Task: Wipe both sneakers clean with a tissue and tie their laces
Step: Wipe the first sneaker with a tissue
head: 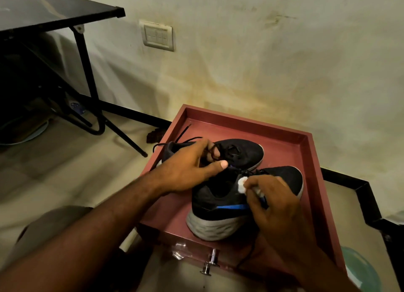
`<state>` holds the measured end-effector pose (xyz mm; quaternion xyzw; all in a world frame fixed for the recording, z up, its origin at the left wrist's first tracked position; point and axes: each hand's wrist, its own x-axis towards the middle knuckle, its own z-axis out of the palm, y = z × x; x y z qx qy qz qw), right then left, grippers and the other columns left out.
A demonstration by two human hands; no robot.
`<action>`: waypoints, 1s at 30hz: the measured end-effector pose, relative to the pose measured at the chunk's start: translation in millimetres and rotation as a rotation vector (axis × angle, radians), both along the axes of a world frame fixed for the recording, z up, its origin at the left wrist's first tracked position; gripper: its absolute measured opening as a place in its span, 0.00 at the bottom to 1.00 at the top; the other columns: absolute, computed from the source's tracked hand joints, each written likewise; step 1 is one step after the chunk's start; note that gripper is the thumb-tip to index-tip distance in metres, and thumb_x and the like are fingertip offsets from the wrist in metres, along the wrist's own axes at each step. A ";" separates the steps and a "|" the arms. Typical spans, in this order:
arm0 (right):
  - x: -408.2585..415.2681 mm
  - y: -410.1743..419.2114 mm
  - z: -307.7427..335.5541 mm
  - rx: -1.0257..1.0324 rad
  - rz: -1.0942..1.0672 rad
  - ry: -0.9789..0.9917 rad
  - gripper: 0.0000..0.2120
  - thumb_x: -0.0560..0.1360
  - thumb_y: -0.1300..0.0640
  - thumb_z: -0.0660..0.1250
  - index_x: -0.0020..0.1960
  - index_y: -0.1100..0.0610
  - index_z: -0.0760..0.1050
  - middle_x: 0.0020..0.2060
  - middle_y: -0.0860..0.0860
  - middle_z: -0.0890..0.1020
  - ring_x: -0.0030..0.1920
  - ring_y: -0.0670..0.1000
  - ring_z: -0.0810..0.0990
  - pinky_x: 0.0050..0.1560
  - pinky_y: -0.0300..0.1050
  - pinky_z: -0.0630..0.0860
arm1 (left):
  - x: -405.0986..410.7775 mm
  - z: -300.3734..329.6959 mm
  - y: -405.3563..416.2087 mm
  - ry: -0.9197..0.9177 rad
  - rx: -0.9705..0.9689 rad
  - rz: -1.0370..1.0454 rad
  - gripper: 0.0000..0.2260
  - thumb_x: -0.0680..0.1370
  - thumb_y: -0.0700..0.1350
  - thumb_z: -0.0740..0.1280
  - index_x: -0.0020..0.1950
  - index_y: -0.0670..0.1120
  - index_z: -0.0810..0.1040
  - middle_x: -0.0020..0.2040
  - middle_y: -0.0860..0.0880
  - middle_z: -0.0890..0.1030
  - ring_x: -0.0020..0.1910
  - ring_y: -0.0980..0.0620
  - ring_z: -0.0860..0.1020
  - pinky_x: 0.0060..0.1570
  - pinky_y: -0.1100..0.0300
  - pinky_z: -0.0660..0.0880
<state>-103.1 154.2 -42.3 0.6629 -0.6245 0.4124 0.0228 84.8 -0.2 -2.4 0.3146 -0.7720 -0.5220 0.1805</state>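
Note:
Two black sneakers lie in a reddish-brown drawer (306,151). The near sneaker (216,204) has a grey sole and a blue stripe, heel toward me. The far sneaker (242,151) points right, its black laces loose and trailing over the drawer's left wall. My left hand (192,169) rests over the far sneaker's opening with a lace looped around a finger. My right hand (275,204) presses a small white tissue (242,183) against the near sneaker's side by its laces. A loose lace of the near sneaker hangs over the drawer's front edge.
The drawer sits on the floor against a stained wall, with a metal handle (209,265) on its front. A black folding table (54,9) stands at the left with its legs reaching toward the drawer. A dark rag (154,135) lies on the floor behind the drawer's left corner.

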 end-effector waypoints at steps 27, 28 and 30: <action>15.4 21.8 39.1 -0.178 0.078 -0.026 0.07 0.74 0.65 0.75 0.51 0.61 0.86 0.51 0.52 0.84 0.55 0.50 0.83 0.55 0.42 0.78 | -20.1 -0.1 46.6 0.403 0.178 0.068 0.26 0.82 0.59 0.64 0.51 0.33 0.78 0.45 0.30 0.80 0.44 0.37 0.81 0.52 0.33 0.78; 17.5 23.0 39.5 -0.175 0.117 0.018 0.07 0.75 0.65 0.75 0.52 0.61 0.87 0.51 0.52 0.84 0.55 0.50 0.82 0.56 0.42 0.77 | -22.0 -0.9 50.3 0.414 0.184 0.085 0.29 0.81 0.61 0.64 0.48 0.31 0.74 0.42 0.27 0.75 0.39 0.33 0.77 0.47 0.32 0.75; 10.5 21.8 35.8 -0.158 0.110 0.048 0.06 0.76 0.64 0.73 0.52 0.62 0.86 0.51 0.53 0.84 0.54 0.51 0.83 0.54 0.42 0.78 | -26.0 -3.4 53.8 0.463 0.262 0.135 0.34 0.80 0.63 0.67 0.47 0.28 0.69 0.40 0.26 0.72 0.37 0.33 0.72 0.45 0.30 0.74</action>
